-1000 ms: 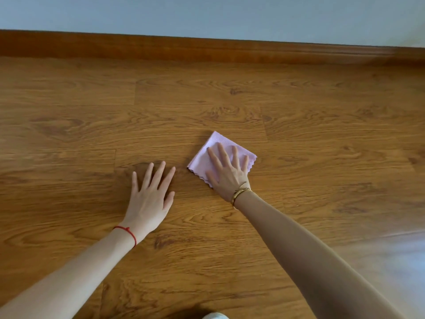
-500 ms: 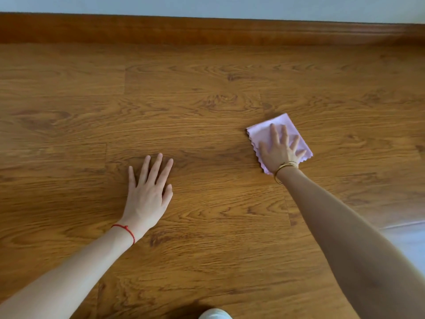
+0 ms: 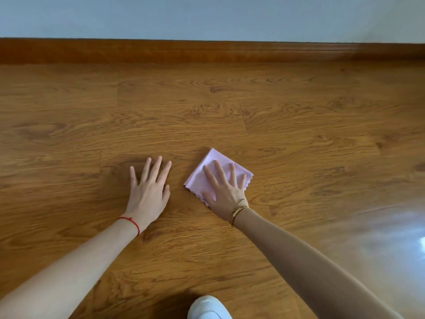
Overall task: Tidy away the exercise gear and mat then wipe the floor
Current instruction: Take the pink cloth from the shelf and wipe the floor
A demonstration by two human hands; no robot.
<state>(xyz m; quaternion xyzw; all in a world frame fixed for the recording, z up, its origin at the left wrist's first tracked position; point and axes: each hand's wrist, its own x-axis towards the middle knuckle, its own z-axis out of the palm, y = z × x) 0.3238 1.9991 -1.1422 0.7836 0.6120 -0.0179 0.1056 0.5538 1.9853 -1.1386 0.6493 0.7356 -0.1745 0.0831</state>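
Nearest, at the 6 o'clock edge of the view, a white rounded shape (image 3: 208, 307) pokes in; whether it is a shoe or a knee cannot be told. Two bare forearms reach up from 7 and 5 o'clock over the wooden floor (image 3: 299, 134), which carries a pale glare patch (image 3: 388, 236) out toward 4 o'clock. The left hand (image 3: 148, 194) lies flat on the bare boards just left of centre, palm down, fingers straight and slightly spread, grasping nothing; a red string bracelet (image 3: 130, 221) circles its wrist. Beside it at its 3 o'clock, close but apart, the right hand (image 3: 226, 194) presses palm down on a pink cloth (image 3: 213, 157), fingers straight and fanned across the fabric rather than curled around it; gold bangles (image 3: 238, 210) sit at that wrist. The cloth lies folded flat on the floor near the middle of the view, set like a diamond with one corner pointing to 12 o'clock and a scalloped edge showing at its 4 and 7 o'clock sides. Farther off, toward 12 o'clock, a wooden skirting board (image 3: 207, 51) runs across the whole width, with a pale blue-grey wall (image 3: 207, 17) above it.
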